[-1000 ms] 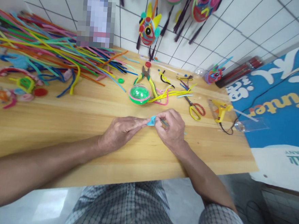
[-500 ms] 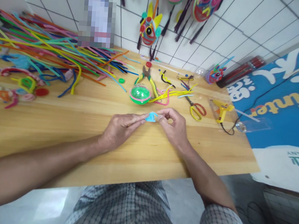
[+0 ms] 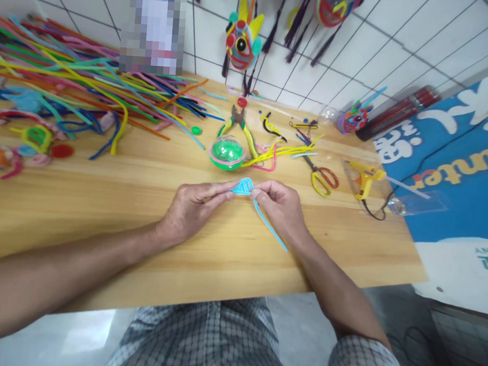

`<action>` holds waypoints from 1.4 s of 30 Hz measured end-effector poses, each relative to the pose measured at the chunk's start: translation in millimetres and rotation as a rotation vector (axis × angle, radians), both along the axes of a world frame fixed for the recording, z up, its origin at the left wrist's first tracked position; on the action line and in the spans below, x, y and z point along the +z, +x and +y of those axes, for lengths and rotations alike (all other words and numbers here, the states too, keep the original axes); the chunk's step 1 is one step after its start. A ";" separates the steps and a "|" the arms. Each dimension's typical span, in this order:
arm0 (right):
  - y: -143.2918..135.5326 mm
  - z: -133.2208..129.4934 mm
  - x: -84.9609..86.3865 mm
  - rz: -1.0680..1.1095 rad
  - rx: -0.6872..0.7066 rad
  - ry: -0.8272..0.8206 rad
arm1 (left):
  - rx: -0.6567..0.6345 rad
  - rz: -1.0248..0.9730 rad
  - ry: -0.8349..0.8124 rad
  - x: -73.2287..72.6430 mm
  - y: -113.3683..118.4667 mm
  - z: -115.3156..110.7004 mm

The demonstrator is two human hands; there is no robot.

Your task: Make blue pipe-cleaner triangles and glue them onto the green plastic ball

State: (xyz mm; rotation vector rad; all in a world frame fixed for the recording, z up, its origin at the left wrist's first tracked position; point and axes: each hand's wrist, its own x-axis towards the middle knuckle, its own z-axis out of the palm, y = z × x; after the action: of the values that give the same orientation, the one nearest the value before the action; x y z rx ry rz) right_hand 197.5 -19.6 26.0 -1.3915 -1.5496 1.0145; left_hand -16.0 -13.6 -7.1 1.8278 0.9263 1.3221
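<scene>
A light-blue pipe cleaner (image 3: 243, 187), bent into a small flat piece with zigzag rows, is held above the wooden table. My left hand (image 3: 192, 204) pinches its left end between thumb and fingers. At its right edge my right hand (image 3: 282, 205) is closed, thumb and forefinger gripping the strand. From there the loose tail runs down to the right below my right hand. Just beyond both hands sits a green half ball (image 3: 227, 153) with a pink rim. Pliers (image 3: 237, 124) with yellow-green handles lie behind it.
Scissors (image 3: 323, 177) and a yellow glue gun (image 3: 365, 177) lie to the right. Many coloured pipe cleaners (image 3: 88, 77) are heaped at the back left, with small shaped pieces (image 3: 38, 138) in front. Decorated masks (image 3: 242, 43) hang on the tiled wall. A dark cylinder (image 3: 395, 113) lies at the back right.
The blue piece has turned so its zigzag face shows, and its loose tail now hangs into view below my right hand. Both hands stay nearly in place.
</scene>
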 end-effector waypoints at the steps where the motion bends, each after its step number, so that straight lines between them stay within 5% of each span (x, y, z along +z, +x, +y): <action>1: -0.1 0.4 -2.1 0.031 0.004 0.004 | -0.003 -0.001 0.004 -0.1 0.0 -0.1; 42: -7.7 -1.6 -7.9 0.214 0.023 0.047 | -0.020 0.008 -0.040 -1.8 0.6 -1.7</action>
State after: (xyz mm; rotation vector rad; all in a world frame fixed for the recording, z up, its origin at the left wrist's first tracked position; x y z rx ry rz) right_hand 189.9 -21.2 18.1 -1.1934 -1.4249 1.0964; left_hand -15.5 -15.3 -8.9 1.8094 0.9297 1.2758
